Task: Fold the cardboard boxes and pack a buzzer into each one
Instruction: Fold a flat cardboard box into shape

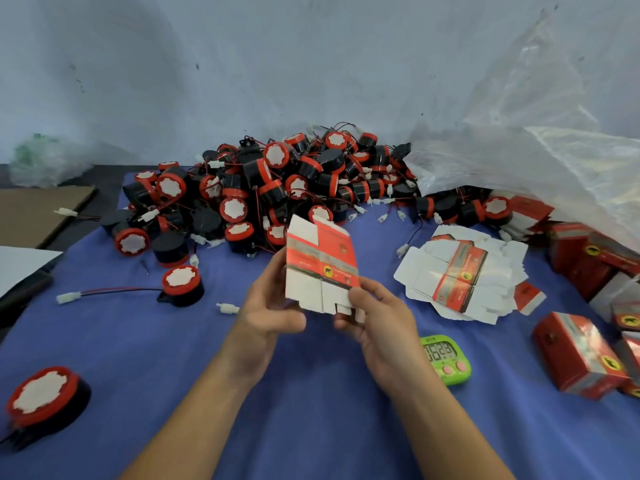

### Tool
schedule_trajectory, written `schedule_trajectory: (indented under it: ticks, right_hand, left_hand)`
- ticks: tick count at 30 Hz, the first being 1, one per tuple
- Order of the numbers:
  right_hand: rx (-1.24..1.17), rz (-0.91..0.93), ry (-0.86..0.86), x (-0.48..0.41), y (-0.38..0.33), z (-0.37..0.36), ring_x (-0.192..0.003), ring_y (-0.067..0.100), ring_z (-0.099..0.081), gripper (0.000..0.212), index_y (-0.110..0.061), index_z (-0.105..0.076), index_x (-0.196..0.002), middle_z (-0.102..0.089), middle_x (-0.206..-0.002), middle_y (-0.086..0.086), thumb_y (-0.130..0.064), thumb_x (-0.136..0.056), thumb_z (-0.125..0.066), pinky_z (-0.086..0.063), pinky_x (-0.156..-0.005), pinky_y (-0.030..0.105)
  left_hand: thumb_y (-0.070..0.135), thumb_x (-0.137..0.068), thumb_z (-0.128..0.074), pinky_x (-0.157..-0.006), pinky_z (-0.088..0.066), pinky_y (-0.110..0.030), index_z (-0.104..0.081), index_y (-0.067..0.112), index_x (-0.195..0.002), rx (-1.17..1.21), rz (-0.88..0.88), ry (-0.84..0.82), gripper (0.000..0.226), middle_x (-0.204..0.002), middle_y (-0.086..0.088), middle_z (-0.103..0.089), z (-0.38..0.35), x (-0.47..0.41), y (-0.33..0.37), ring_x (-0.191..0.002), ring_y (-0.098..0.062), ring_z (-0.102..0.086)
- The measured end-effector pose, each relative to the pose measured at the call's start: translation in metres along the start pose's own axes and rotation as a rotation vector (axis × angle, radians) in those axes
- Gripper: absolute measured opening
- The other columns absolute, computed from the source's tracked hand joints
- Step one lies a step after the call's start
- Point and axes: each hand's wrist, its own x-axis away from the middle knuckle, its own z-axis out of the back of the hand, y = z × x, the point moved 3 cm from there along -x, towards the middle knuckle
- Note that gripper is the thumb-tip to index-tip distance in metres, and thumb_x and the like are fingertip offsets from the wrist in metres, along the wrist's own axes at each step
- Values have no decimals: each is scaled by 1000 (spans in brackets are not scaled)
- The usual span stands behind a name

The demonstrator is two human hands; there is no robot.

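Both hands are gripping one flat cardboard box (320, 268) above the worktop (145, 341): the left hand (270, 303) is pinching its left edge, the right hand (375, 317) its lower right corner. Buzzers (277, 188) are lying heaped beyond the hands.

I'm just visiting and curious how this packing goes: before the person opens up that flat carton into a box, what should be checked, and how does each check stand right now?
1. Both hands on the carton: ok. The left hand and right hand pinch the flat box blank at its lower corners.
2. Blank held clear of the blue cloth: ok.
3. Blank undamaged: cannot tell, the print is blurred.
4. A loose buzzer nearby on the left: ok.
5. More flat blanks in stock: ok.
6. Room beside the finished boxes: ok.
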Motion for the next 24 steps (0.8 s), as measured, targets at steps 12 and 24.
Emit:
schedule_trajectory:
  ticks: [12,24]
  right_hand:
    - [467,415,-184,19,-15,-13,-93,2,-73,56,-32,-73,-103,-78,-96,-10,14,-75,-58,-56,-75,16]
    - [115,89,-717,19,-24,-2,-137,37,-53,64,-18,-55,-145,-58,-145,16,10,-88,-48,-45,-113,51]
  left_hand:
    - [36,-74,-75,-107,-44,-20,-50,40,-143,-492,-48,-14,73,-138,20,-62,-12,-1,-8,-133,-4,-55]
    - [45,-69,-79,-102,-50,-23,-44,44,-149,-663,-135,54,88,-133,21,-57,-15,3,1,-128,-6,-56]
